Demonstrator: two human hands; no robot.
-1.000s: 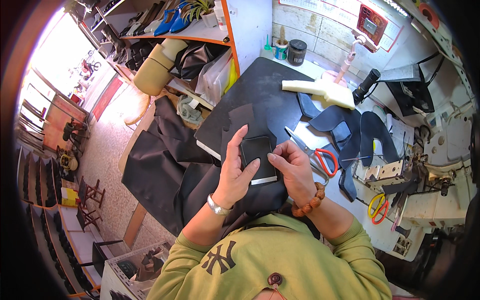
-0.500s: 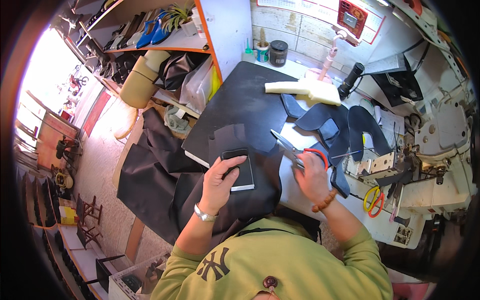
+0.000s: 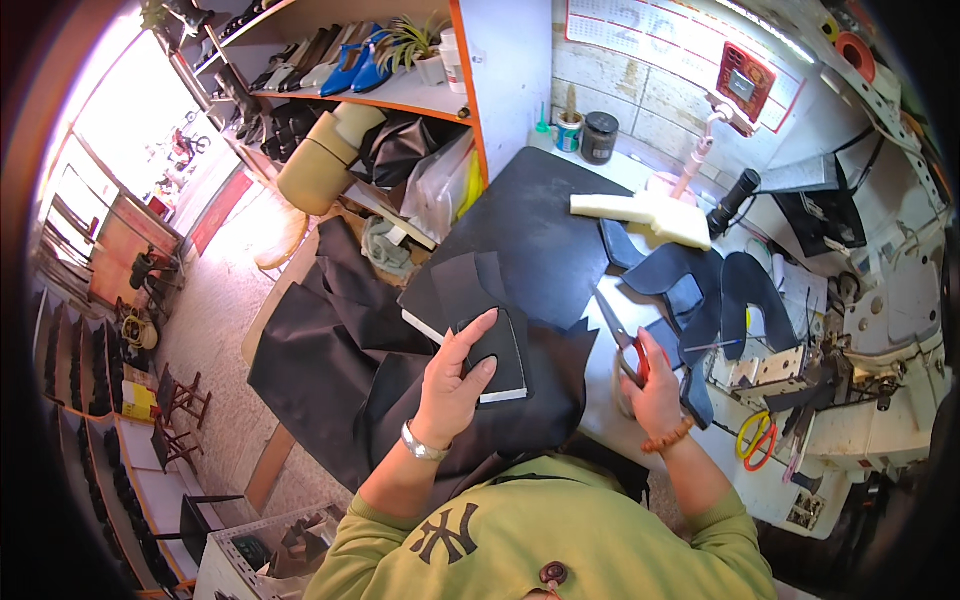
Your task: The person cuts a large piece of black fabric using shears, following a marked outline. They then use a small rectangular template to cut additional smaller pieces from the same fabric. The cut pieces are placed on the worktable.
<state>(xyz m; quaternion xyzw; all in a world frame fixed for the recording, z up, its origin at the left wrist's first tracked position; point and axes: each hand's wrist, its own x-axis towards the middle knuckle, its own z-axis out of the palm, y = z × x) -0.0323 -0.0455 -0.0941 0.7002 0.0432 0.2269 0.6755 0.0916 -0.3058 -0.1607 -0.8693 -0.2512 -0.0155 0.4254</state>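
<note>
Black leather piece [image 3: 497, 348], backed by a white-edged board, sits at the near edge of the black work mat [image 3: 540, 235], and your left hand [image 3: 452, 385] grasps it, thumb on top and fingers curled round its left side. Beneath it a large sheet of black leather [image 3: 340, 370] drapes off the table toward the floor.

Your right hand [image 3: 652, 385] is closed around the red handles of 1 pair of scissors [image 3: 620, 335], blades pointing up and away from you over the white table, just to the right of the held piece. A second pair, with yellow and red handles [image 3: 755, 437], lies further right beside the sewing machine [image 3: 850, 400], well apart from your hands.

Beyond the scissors you have several dark blue cut shoe-upper pieces [image 3: 700, 285] spread out, overlapping so that I cannot count them exactly. 1 pale foam block [image 3: 640, 212] rests at the mat's far edge. Near the wall stand 2 jars [image 3: 585, 135], 1 light-lidded and 1 dark. On the shelf at upper left, 1 pair of blue shoes [image 3: 358, 68] sits among darker ones.
</note>
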